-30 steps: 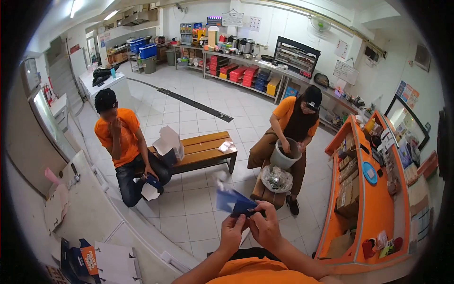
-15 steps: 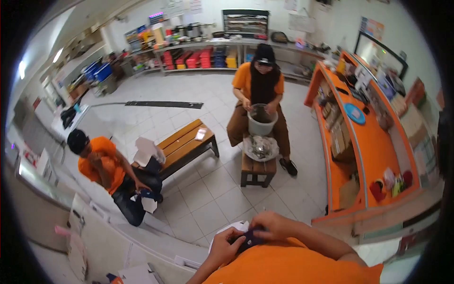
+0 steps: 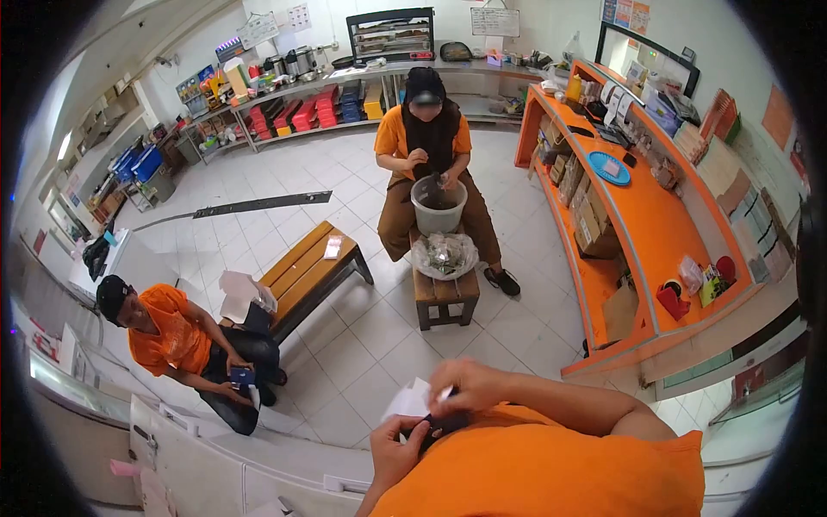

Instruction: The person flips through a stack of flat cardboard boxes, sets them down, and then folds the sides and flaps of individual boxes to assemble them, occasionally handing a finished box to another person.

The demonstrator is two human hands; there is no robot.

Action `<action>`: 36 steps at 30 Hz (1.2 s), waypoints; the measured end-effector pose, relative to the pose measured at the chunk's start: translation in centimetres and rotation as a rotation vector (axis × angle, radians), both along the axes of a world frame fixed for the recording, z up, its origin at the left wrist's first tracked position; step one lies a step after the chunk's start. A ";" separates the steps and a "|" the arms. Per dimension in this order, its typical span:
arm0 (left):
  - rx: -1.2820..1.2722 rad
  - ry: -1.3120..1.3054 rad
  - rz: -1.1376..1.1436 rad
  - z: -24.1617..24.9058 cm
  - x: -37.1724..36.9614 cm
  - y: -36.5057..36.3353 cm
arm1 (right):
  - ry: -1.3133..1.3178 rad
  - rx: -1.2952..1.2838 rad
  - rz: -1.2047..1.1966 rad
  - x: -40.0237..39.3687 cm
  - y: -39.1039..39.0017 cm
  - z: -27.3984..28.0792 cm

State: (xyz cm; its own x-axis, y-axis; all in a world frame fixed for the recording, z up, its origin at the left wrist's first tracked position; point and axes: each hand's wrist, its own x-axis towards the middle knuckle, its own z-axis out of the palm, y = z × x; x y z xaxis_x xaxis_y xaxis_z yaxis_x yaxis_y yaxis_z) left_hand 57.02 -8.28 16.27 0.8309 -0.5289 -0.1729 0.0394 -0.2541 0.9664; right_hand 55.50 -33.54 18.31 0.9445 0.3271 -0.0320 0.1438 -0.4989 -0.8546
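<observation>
Close to my body, a dark blue paper box (image 3: 443,425) with white inner flaps (image 3: 408,401) is held between my two hands. My left hand (image 3: 396,448) is closed on its near left side, the thumb pressed against the dark surface. My right hand (image 3: 465,388) curls over the top with bent fingers at the white flap. My orange shirt and right forearm hide part of the box.
On the left, a seated person handles a similar dark blue box (image 3: 242,376). A wooden bench (image 3: 301,276) carries an open carton (image 3: 245,297). Ahead, another person works over a grey bucket (image 3: 438,215), behind a plastic bag of greens (image 3: 444,256). An orange counter (image 3: 672,258) stands right.
My right hand has moved slightly up and left over the box, and more white flap shows. The left person's hand has dropped from the face to the box. The view has shifted.
</observation>
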 end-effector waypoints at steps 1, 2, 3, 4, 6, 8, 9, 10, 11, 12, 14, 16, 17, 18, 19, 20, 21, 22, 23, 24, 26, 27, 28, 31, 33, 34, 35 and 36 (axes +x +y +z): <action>0.002 -0.349 0.013 0.8 0.2 0.0 | -0.249 -0.152 -0.157 0.4 -0.2 -1.2; 0.004 -0.695 0.027 1.5 0.4 -0.1 | -0.232 -0.139 -0.438 1.5 -0.4 -3.0; 0.008 -0.679 0.034 2.5 0.3 -0.2 | -0.207 -0.127 -0.716 2.4 -0.2 -4.3; 0.012 -0.845 -0.042 3.6 0.4 -0.2 | -0.191 -0.128 -0.707 2.7 -0.3 -3.4; 0.052 -1.049 -0.177 4.1 0.7 0.0 | 0.210 0.517 -0.815 4.4 -1.8 -1.0; 0.140 -1.024 -0.213 3.3 1.3 -0.2 | 0.093 0.492 -0.754 4.8 -2.7 -0.3; 0.232 -1.000 -0.261 2.8 2.1 -0.6 | -0.024 0.475 -0.701 5.2 -3.3 0.2; 0.225 -1.013 -0.271 2.0 2.8 -0.7 | -0.072 0.204 -0.693 4.1 -2.1 4.6; 0.150 -0.860 -0.254 1.2 3.5 -0.8 | -0.079 0.208 -0.711 3.7 -1.7 5.5; 0.079 -0.706 -0.241 0.7 3.9 -1.0 | -0.344 0.084 -0.548 3.3 -1.4 5.8; -0.228 -0.006 -0.150 3.3 4.9 -2.5 | -0.593 -0.049 -0.398 2.4 -0.6 5.7; -0.873 0.824 -0.086 4.9 4.0 -2.8 | -0.658 -0.021 -0.062 0.9 0.6 5.1; -0.878 0.835 -0.090 4.2 4.1 -3.3 | -0.649 -0.029 -0.065 0.1 1.1 4.9; -0.896 0.798 0.157 2.8 4.3 -3.9 | -0.612 0.098 -0.131 -0.8 1.9 4.6; -0.899 0.750 0.404 1.7 4.6 -4.3 | -0.574 0.229 -0.198 -1.8 2.9 4.1; -0.779 0.590 0.555 0.8 4.3 -5.3 | -0.517 0.266 -0.280 -2.5 3.5 2.8; -0.782 0.581 0.552 1.3 3.6 -6.1 | -0.526 0.267 -0.279 -2.4 3.8 2.5; -0.760 0.499 0.559 1.9 2.8 -6.7 | -0.541 0.199 -0.319 -2.2 4.1 2.3; -0.735 0.420 0.566 2.3 2.0 -7.3 | -0.551 0.131 -0.361 -2.1 4.4 2.1; -0.728 0.299 0.524 1.7 1.3 -7.8 | -0.570 0.030 -0.372 -1.5 4.0 2.1; -0.691 0.181 0.440 1.0 0.6 -8.0 | -0.554 -0.059 -0.406 -1.0 3.6 2.4; -0.652 0.065 0.365 1.2 0.3 -8.2 | -0.531 -0.144 -0.431 -1.0 3.3 2.7; -0.654 0.068 0.367 1.4 0.5 -8.3 | -0.529 -0.147 -0.429 -0.9 2.7 3.0; -0.925 0.430 0.383 2.3 2.5 -8.2 | -0.635 -0.217 -0.263 -1.1 1.2 3.2; -0.969 0.496 0.318 1.4 3.2 -7.8 | -0.755 -0.387 -0.166 -1.0 0.3 3.3; -0.959 0.559 0.334 1.5 3.0 -8.0 | -0.762 -0.389 -0.160 -0.9 0.3 3.3; -0.948 0.623 0.349 1.7 2.7 -8.3 | -0.742 -0.403 -0.216 -1.2 0.5 3.1; -0.930 0.633 0.358 1.8 2.1 -8.6 | -0.721 -0.415 -0.273 -1.6 0.9 2.8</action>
State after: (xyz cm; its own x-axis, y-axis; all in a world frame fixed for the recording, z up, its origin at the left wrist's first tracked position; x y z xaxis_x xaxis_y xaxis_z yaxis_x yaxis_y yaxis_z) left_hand 59.16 -16.84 18.02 0.8620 -0.4237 -0.2783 0.5042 0.6603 0.5565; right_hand 53.90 -32.64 21.15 0.8241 0.1813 0.5367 0.4093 -0.8455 -0.3429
